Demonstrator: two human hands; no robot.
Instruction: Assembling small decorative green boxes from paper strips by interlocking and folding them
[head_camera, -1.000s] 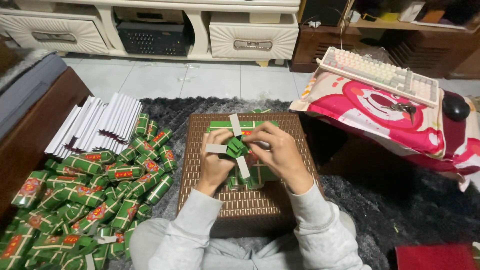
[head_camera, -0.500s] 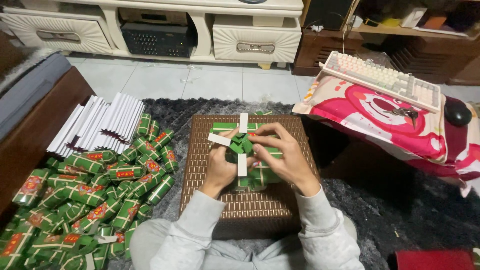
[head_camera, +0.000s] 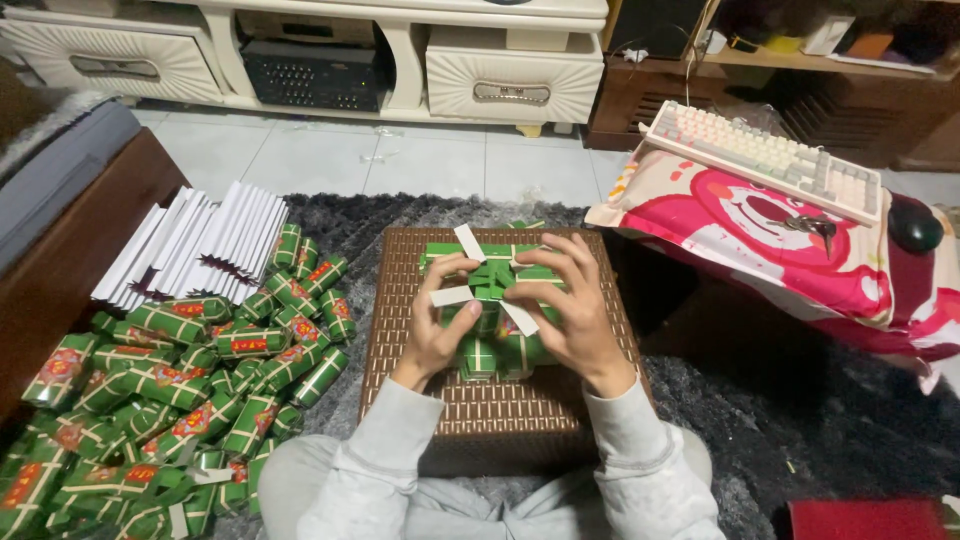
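Note:
A bundle of green wrapped packets (head_camera: 487, 345) with white paper strips sticking out rests on a brown woven box (head_camera: 490, 410) in front of me. My left hand (head_camera: 437, 330) grips the bundle's left side, thumb on a white strip (head_camera: 452, 296). My right hand (head_camera: 563, 305) holds its right side, fingers curled over the top, another white strip (head_camera: 520, 318) under its thumb. A third strip (head_camera: 469, 242) juts out at the far side. Both sleeves are light grey.
A heap of green and red wrapped packets (head_camera: 170, 390) lies on the dark shaggy rug at my left, beside a fanned stack of white paper sheets (head_camera: 190, 245). A pink cushion (head_camera: 790, 255) with a keyboard (head_camera: 765, 158) sits at right. White cabinets stand behind.
My hands stay on the bundle and have shifted slightly around it. The white strips have changed position a little between my fingers.

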